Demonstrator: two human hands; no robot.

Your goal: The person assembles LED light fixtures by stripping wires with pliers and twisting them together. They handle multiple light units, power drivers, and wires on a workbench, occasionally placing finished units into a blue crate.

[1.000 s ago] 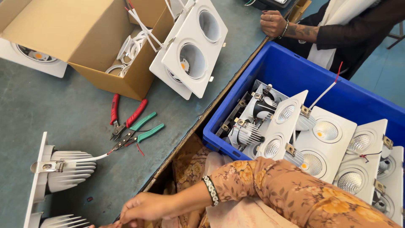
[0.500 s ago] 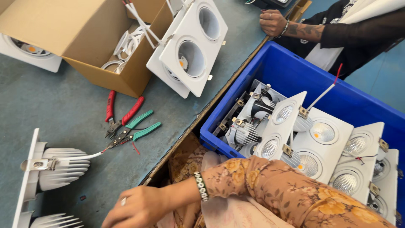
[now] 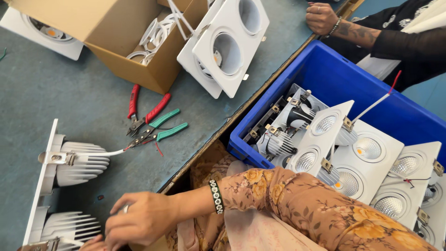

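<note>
Resting right hand (image 3: 139, 221), fingers curled, grip unclear, just right of finned light fixture (image 3: 65, 227); left hand unseen.

A grey-green worktop (image 3: 69, 93) carries an open brown cardboard box (image 3: 116, 42) at its far side, with a white twin-hole square lamp frame (image 3: 232, 44) leaning just beside it. Near the middle lie red-handled pliers (image 3: 141, 109) and green-handled cutters (image 3: 160, 130), touching. A white finned double lamp fitting (image 3: 69, 162) lies along the near left edge.
</note>
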